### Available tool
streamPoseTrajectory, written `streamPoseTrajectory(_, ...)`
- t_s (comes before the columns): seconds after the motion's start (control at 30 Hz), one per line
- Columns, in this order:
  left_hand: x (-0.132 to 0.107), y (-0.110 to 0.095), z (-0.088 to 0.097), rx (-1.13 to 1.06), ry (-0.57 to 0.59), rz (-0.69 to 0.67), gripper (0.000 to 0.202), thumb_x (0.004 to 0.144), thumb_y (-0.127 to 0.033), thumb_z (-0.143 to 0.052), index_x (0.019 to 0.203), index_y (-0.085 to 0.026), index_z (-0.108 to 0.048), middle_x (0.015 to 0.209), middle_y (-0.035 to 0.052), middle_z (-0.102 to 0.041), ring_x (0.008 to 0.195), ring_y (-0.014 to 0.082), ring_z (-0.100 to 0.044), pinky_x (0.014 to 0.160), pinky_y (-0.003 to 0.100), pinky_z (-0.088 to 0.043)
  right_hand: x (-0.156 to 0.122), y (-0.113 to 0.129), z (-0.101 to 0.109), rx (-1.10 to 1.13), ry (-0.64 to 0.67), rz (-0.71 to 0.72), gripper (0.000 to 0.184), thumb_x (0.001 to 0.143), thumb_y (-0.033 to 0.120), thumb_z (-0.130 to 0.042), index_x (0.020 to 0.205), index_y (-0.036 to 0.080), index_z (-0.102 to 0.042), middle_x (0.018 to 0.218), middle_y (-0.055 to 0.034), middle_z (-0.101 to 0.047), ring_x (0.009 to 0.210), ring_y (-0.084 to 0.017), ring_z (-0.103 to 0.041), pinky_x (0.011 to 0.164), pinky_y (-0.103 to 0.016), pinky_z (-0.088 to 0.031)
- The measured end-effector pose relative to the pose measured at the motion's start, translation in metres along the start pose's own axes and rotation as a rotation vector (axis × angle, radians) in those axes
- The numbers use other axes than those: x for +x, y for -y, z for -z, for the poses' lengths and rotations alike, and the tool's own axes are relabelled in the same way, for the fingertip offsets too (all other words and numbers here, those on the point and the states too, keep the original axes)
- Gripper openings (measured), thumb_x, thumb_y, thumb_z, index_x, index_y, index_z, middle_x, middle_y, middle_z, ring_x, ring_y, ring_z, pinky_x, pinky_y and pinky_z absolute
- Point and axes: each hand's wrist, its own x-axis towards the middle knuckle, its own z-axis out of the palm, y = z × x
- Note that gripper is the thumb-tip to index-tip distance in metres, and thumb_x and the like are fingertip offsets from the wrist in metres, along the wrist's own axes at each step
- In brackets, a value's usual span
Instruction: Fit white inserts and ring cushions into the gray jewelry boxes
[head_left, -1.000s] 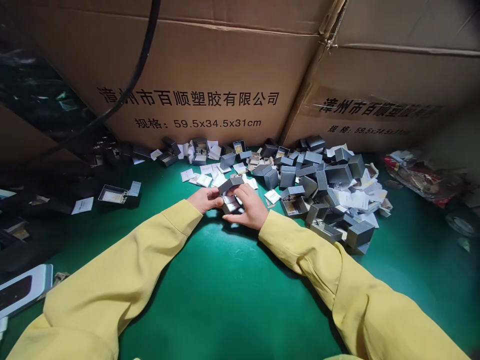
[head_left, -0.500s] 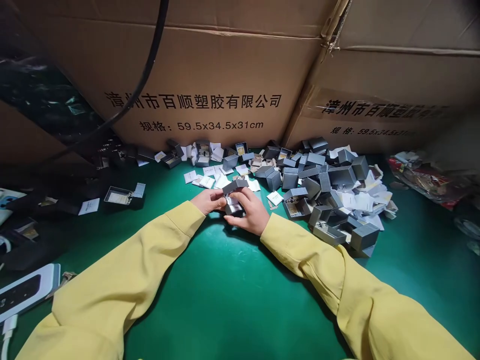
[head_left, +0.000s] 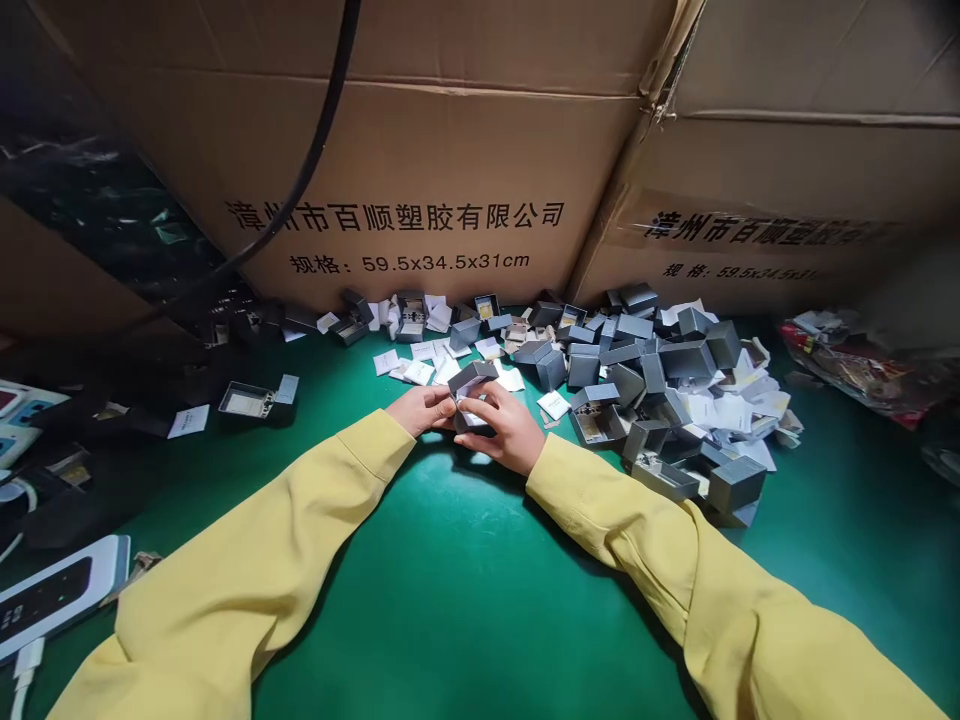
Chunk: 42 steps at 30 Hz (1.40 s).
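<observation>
A small dark grey hinged box (head_left: 473,375) is held between both hands, its lid tilted up. My left hand (head_left: 424,408) pinches the box's left side between thumb and fingers. My right hand (head_left: 507,428) closes round its right side, with fingers bent over the front. The inside of the box is mostly covered by the fingers, so I cannot tell what lies in it. Just behind the hands lie small white cards (head_left: 418,372). To the right, a single white card (head_left: 554,405) rests near an opened grey box (head_left: 598,412).
Heaped grey boxes (head_left: 686,360) and white papers (head_left: 731,412) cover the table's right side. Large cartons (head_left: 405,150) wall off the back. A black cable (head_left: 319,140) hangs at upper left. An open box (head_left: 259,398) and a white device (head_left: 64,595) are on the left.
The camera view has shifted slightly, so the scene sits a little lower and to the right. Both hands stay on the box; its raised lid looks a little larger and more tilted.
</observation>
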Motion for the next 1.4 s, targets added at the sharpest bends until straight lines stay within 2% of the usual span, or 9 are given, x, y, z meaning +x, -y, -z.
streamPoseTrajectory(0.23, -0.001, -0.004, 0.0, 0.008, 0.022, 0.021, 0.064, 0.052, -0.047, -0.077, 0.105, -0.013, -0.063, 0.095, 0.0087, -0.067, 0.084, 0.022, -0.063, 0.073, 0.033, -0.051, 0.003, -0.004, 0.004, -0.026, 0.083, 0.064, 0.036, 0.082, 0.045, -0.053, 0.109, 0.021, -0.054, 0.103, -0.0101, -0.051, 0.083, -0.017, -0.052, 0.071, -0.03, -0.048)
streamPoseTrajectory(0.4, -0.001, -0.003, 0.0, 0.019, 0.018, -0.002, 0.062, 0.057, -0.046, -0.075, 0.107, -0.012, -0.062, 0.098, 0.0104, -0.066, 0.083, 0.0213, -0.063, 0.072, 0.033, -0.051, 0.007, -0.007, 0.007, 0.001, 0.144, 0.095, 0.029, 0.083, 0.042, -0.053, 0.101, 0.02, -0.056, 0.102, -0.0099, -0.053, 0.091, -0.019, -0.052, 0.075, -0.031, -0.047)
streamPoseTrajectory(0.63, 0.0, 0.0, 0.001, -0.017, 0.031, -0.037, 0.057, 0.061, -0.046, -0.073, 0.106, -0.014, -0.062, 0.09, 0.0074, -0.066, 0.08, 0.0187, -0.062, 0.069, 0.029, -0.051, 0.004, -0.007, 0.002, -0.005, 0.016, 0.055, 0.043, 0.08, 0.046, -0.056, 0.113, 0.019, -0.049, 0.101, -0.0099, -0.055, 0.093, -0.02, -0.052, 0.078, -0.033, -0.047)
streamPoseTrajectory(0.77, -0.001, 0.0, 0.0, -0.022, 0.016, -0.043, 0.055, 0.061, -0.044, -0.073, 0.107, -0.015, -0.062, 0.095, 0.0071, -0.066, 0.083, 0.0182, -0.062, 0.07, 0.027, -0.051, 0.005, -0.006, 0.005, -0.093, 0.038, 0.077, 0.037, 0.08, 0.044, -0.056, 0.108, 0.02, -0.052, 0.103, -0.0101, -0.056, 0.094, -0.022, -0.048, 0.079, -0.035, -0.046)
streamPoseTrajectory(0.87, -0.001, -0.001, 0.0, -0.027, 0.012, -0.04, 0.055, 0.063, -0.044, -0.072, 0.107, -0.014, -0.061, 0.097, 0.0075, -0.065, 0.087, 0.0194, -0.062, 0.073, 0.028, -0.051, 0.006, -0.002, 0.006, -0.167, 0.024, 0.116, 0.037, 0.081, 0.043, -0.055, 0.109, 0.018, -0.051, 0.108, -0.0121, -0.055, 0.101, -0.024, -0.045, 0.086, -0.041, -0.043)
streamPoseTrajectory(0.97, -0.001, 0.0, -0.001, -0.021, 0.0, -0.031, 0.058, 0.062, -0.046, -0.072, 0.108, -0.012, -0.061, 0.095, 0.0088, -0.065, 0.088, 0.0212, -0.062, 0.075, 0.031, -0.051, 0.006, 0.0, 0.005, -0.11, -0.01, 0.131, 0.039, 0.081, 0.041, -0.054, 0.111, 0.017, -0.048, 0.108, -0.0129, -0.055, 0.101, -0.024, -0.046, 0.088, -0.042, -0.041)
streamPoseTrajectory(1.17, 0.0, 0.0, -0.001, 0.02, -0.024, -0.006, 0.06, 0.056, -0.049, -0.074, 0.101, -0.012, -0.061, 0.088, 0.0064, -0.065, 0.086, 0.0209, -0.062, 0.076, 0.033, -0.05, 0.011, -0.001, 0.008, 0.07, -0.015, 0.074, 0.038, 0.077, 0.041, -0.06, 0.104, 0.017, -0.048, 0.095, -0.0102, -0.057, 0.089, -0.022, -0.05, 0.078, -0.037, -0.046)
streamPoseTrajectory(1.27, 0.001, 0.0, -0.001, 0.034, -0.051, 0.007, 0.059, 0.056, -0.049, -0.074, 0.099, -0.011, -0.061, 0.089, 0.0057, -0.065, 0.084, 0.0199, -0.061, 0.076, 0.033, -0.05, 0.012, -0.003, 0.009, 0.069, 0.033, 0.112, 0.036, 0.08, 0.041, -0.058, 0.106, 0.017, -0.05, 0.1, -0.0105, -0.057, 0.094, -0.021, -0.05, 0.081, -0.037, -0.046)
streamPoseTrajectory(1.4, 0.001, 0.002, -0.001, -0.023, -0.063, -0.024, 0.057, 0.06, -0.048, -0.073, 0.102, -0.012, -0.059, 0.093, 0.0072, -0.064, 0.084, 0.0191, -0.062, 0.073, 0.03, -0.051, 0.009, -0.003, 0.007, -0.03, -0.017, 0.112, 0.037, 0.083, 0.039, -0.053, 0.113, 0.017, -0.051, 0.11, -0.0128, -0.054, 0.103, -0.022, -0.048, 0.088, -0.039, -0.043)
